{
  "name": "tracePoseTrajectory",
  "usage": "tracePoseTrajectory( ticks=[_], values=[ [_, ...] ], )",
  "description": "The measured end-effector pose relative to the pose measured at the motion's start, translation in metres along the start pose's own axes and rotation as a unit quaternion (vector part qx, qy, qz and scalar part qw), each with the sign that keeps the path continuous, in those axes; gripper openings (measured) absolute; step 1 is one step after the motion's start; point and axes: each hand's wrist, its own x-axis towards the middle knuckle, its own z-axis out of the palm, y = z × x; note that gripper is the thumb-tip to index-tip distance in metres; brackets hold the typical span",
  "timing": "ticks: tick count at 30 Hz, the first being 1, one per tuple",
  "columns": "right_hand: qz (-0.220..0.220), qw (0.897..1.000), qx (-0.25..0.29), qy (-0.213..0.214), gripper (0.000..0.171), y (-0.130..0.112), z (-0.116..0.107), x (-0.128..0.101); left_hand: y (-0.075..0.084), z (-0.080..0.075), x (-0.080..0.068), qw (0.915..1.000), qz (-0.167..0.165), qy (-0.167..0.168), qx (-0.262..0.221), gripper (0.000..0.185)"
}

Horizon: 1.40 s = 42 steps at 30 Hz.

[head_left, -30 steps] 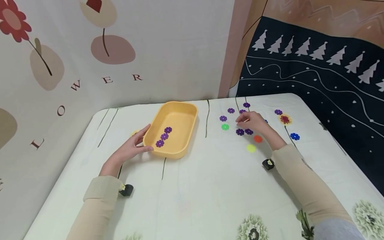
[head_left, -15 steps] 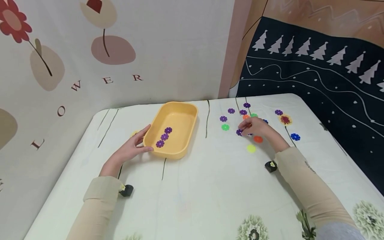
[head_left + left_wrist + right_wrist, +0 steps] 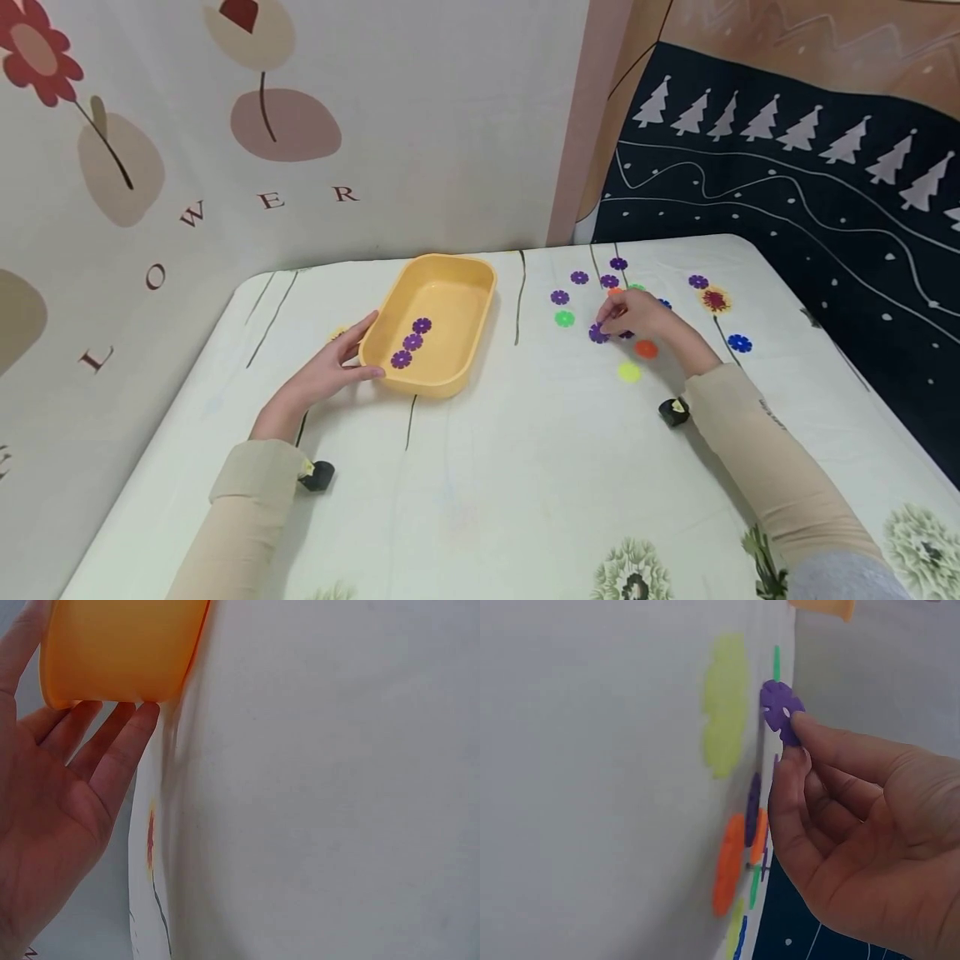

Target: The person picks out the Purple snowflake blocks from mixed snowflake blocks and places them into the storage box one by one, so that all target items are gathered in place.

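Purple disc is pinched in right hand, among loose pieces right of yellow tray; left hand grips tray's side. Looks like the pick step; next move likely needs a steady pinch, clear of the rest.

Left arm extended forward. Left hand angled inward from the left wrist, in a holding posture: left thumb and left fingers set well apart, fingers nearly straight. Right arm extended forward and inward. Right hand pinching, right thumb against right index finger, remaining fingers bent. Hands well apart.
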Motion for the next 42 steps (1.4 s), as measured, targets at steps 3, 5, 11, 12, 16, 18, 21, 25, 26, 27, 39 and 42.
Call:
tracePoseTrajectory(
  ticks=[3,5,11,12,16,18,21,25,26,27,39,42],
  values=[
    [-0.013,1.000,0.000,0.006,0.015,-0.008,-0.002,0.000,-0.001,0.000,0.000,1.0000,0.002,0.001,0.000,0.094],
    [-0.023,1.000,0.001,0.009,0.016,-0.014,-0.004,0.000,-0.002,0.000,-0.001,1.0000,0.003,0.002,0.001,0.094],
    [-0.041,0.999,0.013,0.015,0.016,-0.035,-0.006,0.005,-0.004,-0.001,-0.001,1.0000,0.001,0.003,0.001,0.094],
    [-0.044,0.999,0.015,0.016,0.016,-0.039,-0.006,0.006,-0.005,-0.001,-0.001,1.0000,0.000,0.003,0.000,0.094],
    [-0.054,0.998,0.027,0.020,0.017,-0.051,-0.006,0.012,-0.005,-0.001,-0.002,1.0000,-0.002,0.002,-0.002,0.094],
    [-0.060,0.997,0.036,0.026,0.018,-0.058,-0.006,0.014,-0.005,-0.001,-0.001,1.0000,-0.001,0.002,-0.002,0.095],
    [-0.073,0.996,0.051,0.031,0.018,-0.068,-0.005,0.018,-0.004,0.000,-0.002,1.0000,-0.002,0.002,-0.004,0.096],
    [-0.082,0.994,0.063,0.039,0.017,-0.084,-0.003,0.021,-0.002,0.000,-0.002,1.0000,-0.008,0.001,-0.004,0.095],
    [-0.083,0.994,0.064,0.041,0.018,-0.088,-0.002,0.022,-0.002,0.000,-0.002,1.0000,-0.008,0.001,-0.003,0.095],
    [-0.082,0.993,0.066,0.044,0.017,-0.092,-0.001,0.023,-0.002,0.000,-0.002,1.0000,-0.008,0.002,-0.002,0.094],
    [-0.090,0.987,0.123,0.059,0.017,-0.143,0.029,0.045,-0.003,-0.002,-0.002,1.0000,0.001,-0.003,-0.005,0.094],
    [-0.090,0.983,0.152,0.056,0.017,-0.155,0.040,0.053,-0.003,-0.002,-0.001,1.0000,0.000,-0.002,-0.006,0.094]
  ],
)
